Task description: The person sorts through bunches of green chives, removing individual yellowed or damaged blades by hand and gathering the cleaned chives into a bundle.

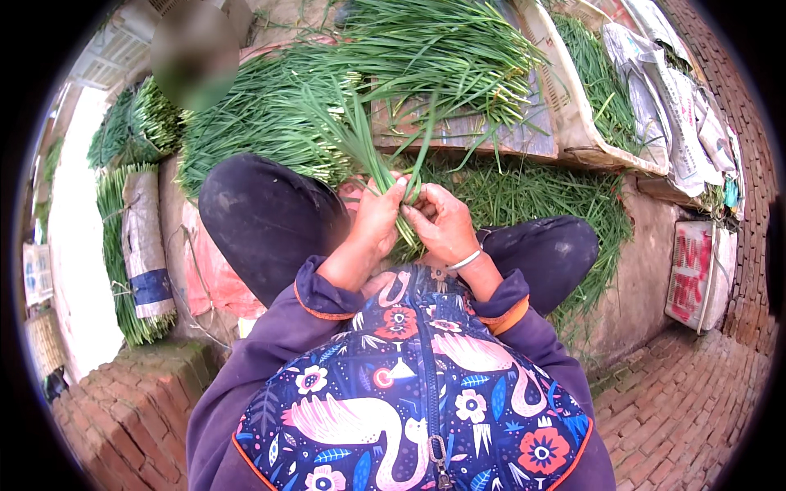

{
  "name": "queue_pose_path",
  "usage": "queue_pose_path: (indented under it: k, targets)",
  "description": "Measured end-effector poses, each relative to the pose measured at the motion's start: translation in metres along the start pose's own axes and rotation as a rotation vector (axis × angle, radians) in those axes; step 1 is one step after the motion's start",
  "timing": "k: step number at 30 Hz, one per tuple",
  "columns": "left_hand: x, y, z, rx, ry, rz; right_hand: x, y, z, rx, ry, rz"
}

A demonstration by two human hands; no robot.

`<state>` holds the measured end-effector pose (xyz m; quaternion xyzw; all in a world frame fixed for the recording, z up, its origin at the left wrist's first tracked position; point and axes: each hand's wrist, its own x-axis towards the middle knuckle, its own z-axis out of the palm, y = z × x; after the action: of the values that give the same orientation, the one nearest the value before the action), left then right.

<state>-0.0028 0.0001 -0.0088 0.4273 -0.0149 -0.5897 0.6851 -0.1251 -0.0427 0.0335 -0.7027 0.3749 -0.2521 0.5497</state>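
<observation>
Chive heaps (270,123) and crate (573,123) beyond hands (409,217)

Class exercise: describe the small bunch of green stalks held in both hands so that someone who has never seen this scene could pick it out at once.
Start at the big heap of long green stalks spread in front of the seated person's knees. Just below it, the left hand and right hand meet around a small bunch of stalks. Unlike the loose heap and the wrapped bundles at the left, this bunch is gripped at its base and fans upward.
</observation>
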Motion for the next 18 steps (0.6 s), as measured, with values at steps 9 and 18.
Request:
queue_pose_path:
  k: [9, 18]
  targets:
    - [0.007, 0.018, 0.003, -0.354, -0.146, -0.103, -0.009, 0.005, -0.015, 0.593, -0.091, 0.177]
    - [0.024, 0.051, -0.005, -0.558, -0.181, 0.022, -0.024, 0.048, -0.106, -0.945, -0.437, 0.333]
